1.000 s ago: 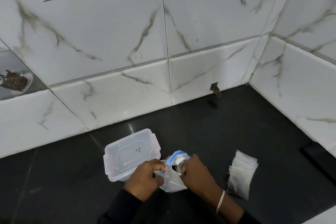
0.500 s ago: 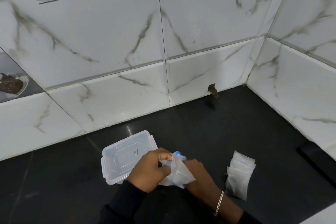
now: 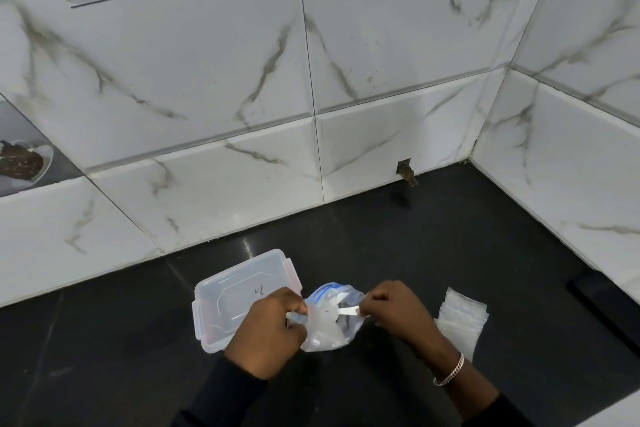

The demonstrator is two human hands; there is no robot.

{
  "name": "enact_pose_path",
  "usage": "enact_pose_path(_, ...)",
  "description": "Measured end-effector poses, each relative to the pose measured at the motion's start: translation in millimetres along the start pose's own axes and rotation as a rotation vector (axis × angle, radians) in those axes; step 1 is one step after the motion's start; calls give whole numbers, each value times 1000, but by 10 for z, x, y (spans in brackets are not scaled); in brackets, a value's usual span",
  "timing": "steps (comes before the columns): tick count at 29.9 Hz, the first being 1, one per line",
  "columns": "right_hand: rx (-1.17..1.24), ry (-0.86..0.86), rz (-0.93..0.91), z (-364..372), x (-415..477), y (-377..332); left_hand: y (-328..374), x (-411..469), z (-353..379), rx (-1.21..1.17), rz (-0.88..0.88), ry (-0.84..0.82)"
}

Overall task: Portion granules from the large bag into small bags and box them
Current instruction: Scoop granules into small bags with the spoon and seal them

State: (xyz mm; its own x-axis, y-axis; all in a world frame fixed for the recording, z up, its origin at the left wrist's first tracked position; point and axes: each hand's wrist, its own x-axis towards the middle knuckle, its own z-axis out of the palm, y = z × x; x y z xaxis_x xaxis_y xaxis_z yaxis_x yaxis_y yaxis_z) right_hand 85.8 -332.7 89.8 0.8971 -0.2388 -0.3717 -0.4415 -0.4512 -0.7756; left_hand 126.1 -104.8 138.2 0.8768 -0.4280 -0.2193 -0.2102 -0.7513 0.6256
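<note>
Between both hands (image 3: 332, 319), large bag (image 3: 329, 333) held open.

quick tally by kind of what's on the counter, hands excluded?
Lidded plastic box: 1
Large zip bag, held by left hand and right hand: 1
White spoon at the bag's mouth: 1
Stack of small bags: 1 stack; single bags cannot be counted
Total: 4 items, taking the stack as one

The bench (image 3: 450, 253) is black. The wall tiles (image 3: 207, 80) are white with grey veins. The clear large bag (image 3: 329, 326) has a blue strip.
</note>
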Motion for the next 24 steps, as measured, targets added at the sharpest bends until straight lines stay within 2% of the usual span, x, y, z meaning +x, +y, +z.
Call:
enact_pose_path(5,-203,95,-226,72,-45,62,-73,-167,82,25,-3,15)
enact_pose_path(8,-486,41,-472,257,-72,81,14,-201,96,-12,77,26)
enact_pose_path(10,-697,-19,-509,361,-98,61,112,-201,79,-82,136,35)
enact_pose_path(12,-671,-51,-466,413,-92,51,239,-176,44,-161,154,3)
enact_pose_path(14,-377,-114,-303,379,-97,-77,351,-125,20,-255,184,-33)
enact_pose_path(15,-246,-205,-234,373,-91,-154,394,-95,14,-293,203,-42)
enact_pose_path(17,-369,-336,-245,389,-57,-220,470,-11,24,-310,224,-53)
enact_pose_path(18,-389,-319,-221,393,-71,-234,490,42,34,-303,216,-61)
enact_pose_path(20,-267,-213,-202,387,-31,-120,501,126,43,-306,176,-67)
enact_pose_path(24,-268,-208,-70,260,120,5,409,139,11,-274,101,-21)
